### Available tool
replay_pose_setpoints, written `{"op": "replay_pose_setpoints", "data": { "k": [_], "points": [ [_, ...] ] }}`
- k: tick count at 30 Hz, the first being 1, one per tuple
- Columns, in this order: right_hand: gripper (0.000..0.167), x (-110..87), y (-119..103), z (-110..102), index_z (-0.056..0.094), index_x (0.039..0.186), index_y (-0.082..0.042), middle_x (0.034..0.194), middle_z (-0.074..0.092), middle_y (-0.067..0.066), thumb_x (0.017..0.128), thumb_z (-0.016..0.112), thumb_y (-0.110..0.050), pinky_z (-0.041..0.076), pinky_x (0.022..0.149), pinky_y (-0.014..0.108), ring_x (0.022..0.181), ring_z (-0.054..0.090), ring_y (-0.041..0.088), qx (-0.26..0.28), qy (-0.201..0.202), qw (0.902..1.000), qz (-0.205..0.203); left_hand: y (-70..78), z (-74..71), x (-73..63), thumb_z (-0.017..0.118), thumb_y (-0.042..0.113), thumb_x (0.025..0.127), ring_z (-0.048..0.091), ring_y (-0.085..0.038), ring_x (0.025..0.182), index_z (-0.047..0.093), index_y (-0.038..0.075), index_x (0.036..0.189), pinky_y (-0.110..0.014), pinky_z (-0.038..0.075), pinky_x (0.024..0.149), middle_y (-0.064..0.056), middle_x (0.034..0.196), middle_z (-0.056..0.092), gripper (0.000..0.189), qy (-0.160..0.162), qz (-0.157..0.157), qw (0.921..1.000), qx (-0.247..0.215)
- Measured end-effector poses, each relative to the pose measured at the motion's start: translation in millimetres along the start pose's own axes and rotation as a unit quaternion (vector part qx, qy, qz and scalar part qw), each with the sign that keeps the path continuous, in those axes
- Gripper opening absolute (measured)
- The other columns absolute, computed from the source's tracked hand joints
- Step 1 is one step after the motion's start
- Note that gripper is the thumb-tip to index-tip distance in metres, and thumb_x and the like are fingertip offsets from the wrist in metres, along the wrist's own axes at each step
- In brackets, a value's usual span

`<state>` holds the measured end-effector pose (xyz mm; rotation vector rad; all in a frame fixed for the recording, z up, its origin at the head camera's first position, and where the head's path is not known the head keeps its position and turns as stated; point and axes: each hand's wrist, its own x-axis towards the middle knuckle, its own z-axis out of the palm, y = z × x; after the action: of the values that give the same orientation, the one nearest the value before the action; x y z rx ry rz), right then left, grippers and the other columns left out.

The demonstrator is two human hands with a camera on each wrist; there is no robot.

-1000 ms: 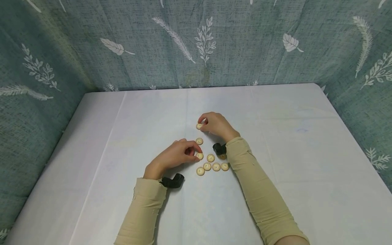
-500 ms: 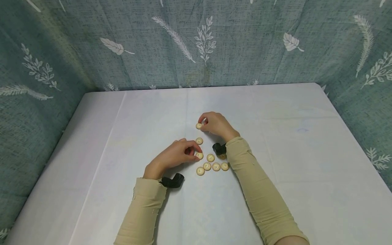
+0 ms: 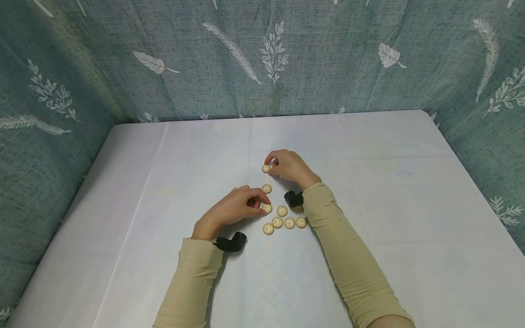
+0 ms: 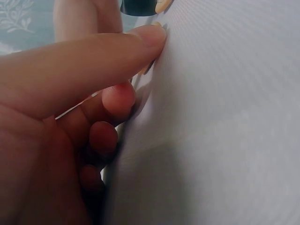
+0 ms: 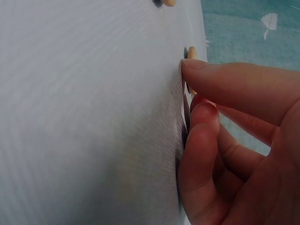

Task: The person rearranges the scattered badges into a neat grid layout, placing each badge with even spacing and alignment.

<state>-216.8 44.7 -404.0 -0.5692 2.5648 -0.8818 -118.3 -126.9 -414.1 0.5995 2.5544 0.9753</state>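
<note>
The left hand (image 3: pixel 235 206) is pinching the near button (image 3: pixel 267 208) between thumb and index finger, a narrow hold on its rim, while the right hand (image 3: pixel 290 166) is pinching the far button (image 3: pixel 266 168) in the same way. The middle button (image 3: pixel 266 188) is lying loose on the white tabletop (image 3: pixel 410 218), with the far button sitting at its twelve o'clock and the near button at its six. Six other buttons (image 3: pixel 289 223) are clustering between the near button's three and six o'clock; one of them, at three, is showing only partly past the black wrist camera (image 3: pixel 293 199). Whether the two are touching, I cannot tell. Were the right forearm coming back low, that camera or the right sleeve (image 3: pixel 348 250) could be sweeping the cluster apart. Because both pinches are catching only rims, an uneven release could be flicking a button sideways, and a careless left index finger could be nudging the middle button
</note>
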Motion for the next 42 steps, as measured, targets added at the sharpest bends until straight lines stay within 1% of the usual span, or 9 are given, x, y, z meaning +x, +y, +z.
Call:
{"op": "replay_pose_setpoints", "data": {
  "k": [9, 15, 25, 38, 42],
  "points": [
    [0.02, -0.8, 0.0, 0.0, 0.061, 0.102, -0.015, 0.081, 0.055, 0.003, 0.082, 0.064, -0.018, 0.039, 0.058, 0.029, 0.063, 0.05, 0.017, -0.004, 0.001, 1.0, 0.003, -3.4, 2.1, 0.6, 0.069, 0.03, 0.077, 0.042, -0.012, 0.067, 0.063, 0.026, 0.092, -0.029, 0.034, 0.061, 0.006, 0.068, 0.05, 0.017, 0.0, 0.004, 1.0, -0.004],
    [0.021, -0.5, -0.4, -1.3, 0.061, 0.102, -0.015, 0.08, 0.055, 0.003, 0.082, 0.065, -0.018, 0.038, 0.059, 0.029, 0.063, 0.048, 0.018, -0.007, 0.004, 1.0, 0.0, -3.0, 1.0, 0.8, 0.07, 0.029, 0.077, 0.042, -0.012, 0.067, 0.063, 0.025, 0.092, -0.029, 0.034, 0.06, 0.006, 0.068, 0.05, 0.017, 0.001, 0.004, 1.0, -0.003],
    [0.028, 0.5, 4.4, -2.8, 0.058, 0.107, -0.015, 0.078, 0.056, 0.004, 0.081, 0.066, -0.019, 0.038, 0.053, 0.027, 0.057, 0.051, 0.017, 0.032, -0.01, 0.9994, 0.004, -3.6, 1.5, 0.9, 0.07, 0.03, 0.077, 0.042, -0.012, 0.068, 0.063, 0.025, 0.092, -0.028, 0.034, 0.061, 0.007, 0.068, 0.05, 0.018, 0.006, 0.009, 0.9999, -0.001],
    [0.021, -0.3, 1.3, -1.4, 0.061, 0.101, -0.013, 0.076, 0.055, 0.004, 0.081, 0.065, -0.015, 0.039, 0.055, 0.027, 0.058, 0.051, 0.016, 0.003, 0.003, 1.0, -0.006, -1.9, 0.5, 0.4, 0.069, 0.03, 0.077, 0.042, -0.012, 0.068, 0.063, 0.025, 0.092, -0.029, 0.034, 0.062, 0.007, 0.067, 0.05, 0.017, 0.004, 0.011, 0.9999, 0.002],
    [0.024, 0.3, 3.0, -2.2, 0.06, 0.104, -0.013, 0.078, 0.055, 0.004, 0.081, 0.065, -0.016, 0.038, 0.056, 0.028, 0.059, 0.05, 0.017, 0.01, -0.002, 0.9999, -0.004, -2.8, 1.3, 0.8, 0.069, 0.03, 0.077, 0.042, -0.012, 0.067, 0.063, 0.025, 0.092, -0.028, 0.034, 0.062, 0.007, 0.068, 0.051, 0.017, 0.005, 0.012, 0.9999, 0.001]
  ]
}}
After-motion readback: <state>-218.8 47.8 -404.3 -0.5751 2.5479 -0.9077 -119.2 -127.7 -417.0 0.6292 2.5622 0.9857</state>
